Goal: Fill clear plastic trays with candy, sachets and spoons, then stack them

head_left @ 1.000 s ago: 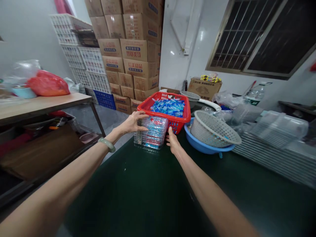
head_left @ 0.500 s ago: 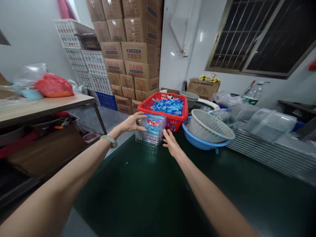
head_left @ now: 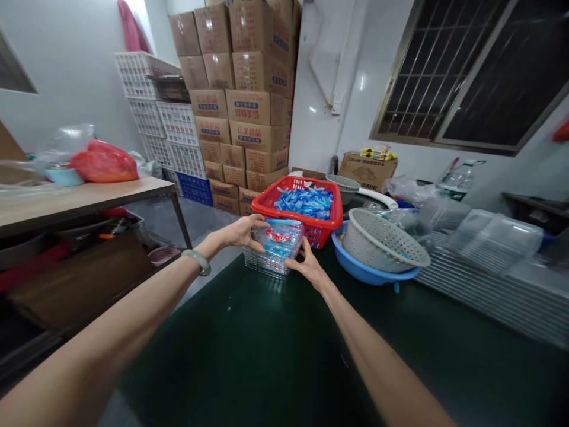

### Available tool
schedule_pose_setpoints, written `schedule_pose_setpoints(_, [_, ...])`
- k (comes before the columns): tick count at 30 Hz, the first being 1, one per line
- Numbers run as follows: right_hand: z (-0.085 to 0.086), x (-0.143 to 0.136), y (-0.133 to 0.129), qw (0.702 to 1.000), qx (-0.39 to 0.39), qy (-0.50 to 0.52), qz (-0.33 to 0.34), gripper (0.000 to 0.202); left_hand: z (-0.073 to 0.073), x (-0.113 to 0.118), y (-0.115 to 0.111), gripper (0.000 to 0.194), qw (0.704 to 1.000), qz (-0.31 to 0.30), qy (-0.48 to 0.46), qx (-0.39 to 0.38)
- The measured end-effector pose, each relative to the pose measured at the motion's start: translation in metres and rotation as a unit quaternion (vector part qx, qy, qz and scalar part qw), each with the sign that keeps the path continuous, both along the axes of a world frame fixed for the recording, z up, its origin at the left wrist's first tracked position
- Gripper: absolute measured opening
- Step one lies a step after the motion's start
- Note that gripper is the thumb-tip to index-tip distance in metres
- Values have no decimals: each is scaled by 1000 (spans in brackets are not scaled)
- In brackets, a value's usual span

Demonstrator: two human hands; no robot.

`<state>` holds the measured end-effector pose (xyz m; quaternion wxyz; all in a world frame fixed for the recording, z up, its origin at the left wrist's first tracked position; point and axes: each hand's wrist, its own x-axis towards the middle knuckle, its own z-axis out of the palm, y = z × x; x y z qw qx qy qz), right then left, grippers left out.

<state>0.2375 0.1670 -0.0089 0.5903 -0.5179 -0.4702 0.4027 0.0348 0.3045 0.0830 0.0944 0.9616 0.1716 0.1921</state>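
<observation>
Two bare hands are bracketing a short stack of clear, ribbed plastic boxes [head_left: 275, 256] near the far edge of a dark green tabletop [head_left: 267, 356]. The fingers of the left hand [head_left: 246, 233] are spreading over the stack's left corner, thumb parted in front; the right hand [head_left: 309, 267] is clasping the right side, its thumb lying across the near face. A red-and-white patch is showing at the top box, with blue below; I can't tell whether that blue is inside. Just behind, an oblong red plastic basket [head_left: 326, 225] is holding a heap of slender blue pieces [head_left: 306, 201]. To its right, a round grey perforated colander [head_left: 362, 240] is sitting tilted in a round blue plastic basin [head_left: 364, 274]. Further right, clear plastic trays [head_left: 498, 240] are lying beside ridged, translucent ones [head_left: 480, 284]. Brown cardboard cartons [head_left: 255, 108] are towering beyond, their contents hidden.
</observation>
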Motion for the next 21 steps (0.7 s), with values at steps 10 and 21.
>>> schedule_pose_setpoints(10, [7, -1, -1, 1000, 7, 21, -3, 90, 17, 22, 9, 70, 999, -16, 44, -6])
schedule_pose_setpoints(21, [4, -18, 4, 954, 30, -239, -181, 98, -13, 7, -11, 61, 995, 12, -55, 83])
